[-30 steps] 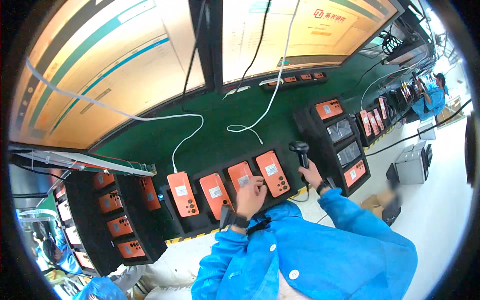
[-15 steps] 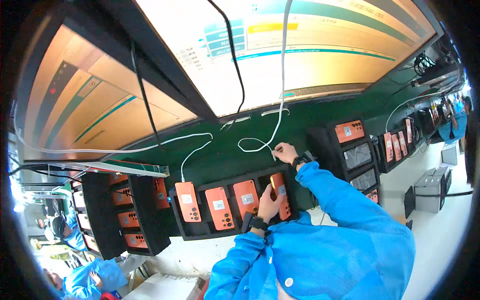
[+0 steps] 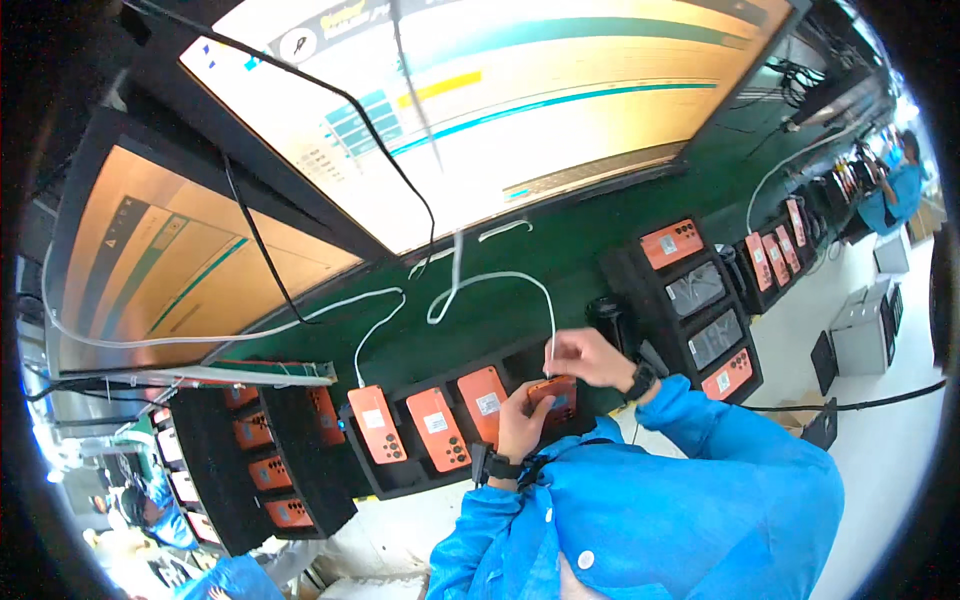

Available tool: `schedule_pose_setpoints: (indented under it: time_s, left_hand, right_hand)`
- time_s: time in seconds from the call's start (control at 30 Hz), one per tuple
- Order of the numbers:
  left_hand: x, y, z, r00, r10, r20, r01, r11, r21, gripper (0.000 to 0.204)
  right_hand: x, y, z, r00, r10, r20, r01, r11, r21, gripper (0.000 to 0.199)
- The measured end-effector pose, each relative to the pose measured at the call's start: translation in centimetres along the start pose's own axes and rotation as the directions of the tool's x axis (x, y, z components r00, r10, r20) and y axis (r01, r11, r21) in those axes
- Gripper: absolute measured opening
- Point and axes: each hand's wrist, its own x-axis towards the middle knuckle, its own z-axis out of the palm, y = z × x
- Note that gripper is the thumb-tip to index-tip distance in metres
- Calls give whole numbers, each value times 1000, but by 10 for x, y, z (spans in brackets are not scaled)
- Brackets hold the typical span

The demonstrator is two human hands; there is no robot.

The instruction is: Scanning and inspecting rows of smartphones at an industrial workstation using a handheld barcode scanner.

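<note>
My left hand [image 3: 520,424] grips an orange phone [image 3: 560,399] at the right end of a black foam tray [image 3: 400,482], and the phone is tilted with its edge raised. Closed on the end of a white cable [image 3: 551,320], my right hand [image 3: 592,361] is at that raised edge. Whether the plug sits in the phone is hidden by the fingers. In the same tray lie three more orange phones with white labels: one beside my left hand [image 3: 483,400], a middle one [image 3: 438,430], and a left one [image 3: 375,425] with a white cable at its top.
Two large monitors [image 3: 480,120] stand at the far side of the green bench [image 3: 500,262], with black cables hanging before them. Black trays of phones stand to the left [image 3: 330,490] and right [image 3: 655,300]. Co-workers in blue [image 3: 893,195] are at both sides.
My right hand has brought the cable end down to the phone. My left hand has tilted the phone up from the tray. The whole view has shifted and turned a little.
</note>
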Motion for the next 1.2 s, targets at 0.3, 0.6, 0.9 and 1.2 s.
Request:
schedule_pose_setpoints:
  time_s: [0.3,0.6,0.9,1.2]
  left_hand:
    - [-9,-6,3,991,109,75,-109,994,-13,24]
    - [-19,-24,12,987,152,59,-150,988,-39,23]
    - [-23,-17,10,985,163,63,-166,986,36,22]
    - [-17,-27,6,985,170,22,-168,984,-63,25]
  right_hand:
    - [-38,-26,18,986,-43,-162,23,993,-119,15]
    - [-65,-34,21,987,-36,-156,10,986,-166,9]
    - [-57,-50,22,981,-172,-86,132,928,-348,14]
    - [-59,-23,29,978,-142,-154,73,921,-384,22]
